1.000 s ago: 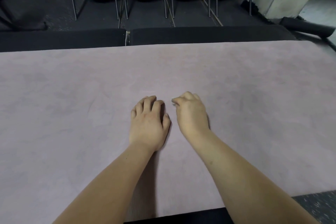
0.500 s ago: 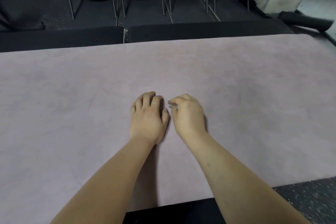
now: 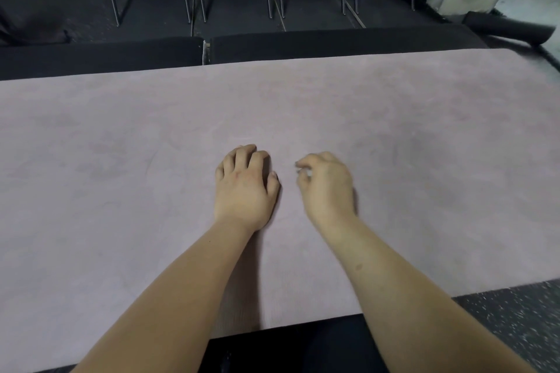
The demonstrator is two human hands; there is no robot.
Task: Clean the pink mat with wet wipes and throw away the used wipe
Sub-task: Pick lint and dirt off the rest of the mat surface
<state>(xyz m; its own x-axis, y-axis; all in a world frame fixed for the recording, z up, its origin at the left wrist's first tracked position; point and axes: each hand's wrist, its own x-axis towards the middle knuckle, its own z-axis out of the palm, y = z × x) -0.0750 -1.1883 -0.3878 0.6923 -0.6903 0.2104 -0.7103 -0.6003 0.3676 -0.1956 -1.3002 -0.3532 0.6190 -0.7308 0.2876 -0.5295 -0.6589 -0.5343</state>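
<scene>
Lying directly under both our hands, the pink mat [image 3: 121,191] fills the middle of the scene, its long axis running from left to right. More unwiped surface lies to the left and right than far from us. Our left hand [image 3: 244,188] rests on the mat with fingers curled; we cannot tell if a wipe is below it. Our right hand [image 3: 328,188], just beside it, has fingers loosely bent, thumb close to forefinger. Whether it pinches something is not clear.
</scene>
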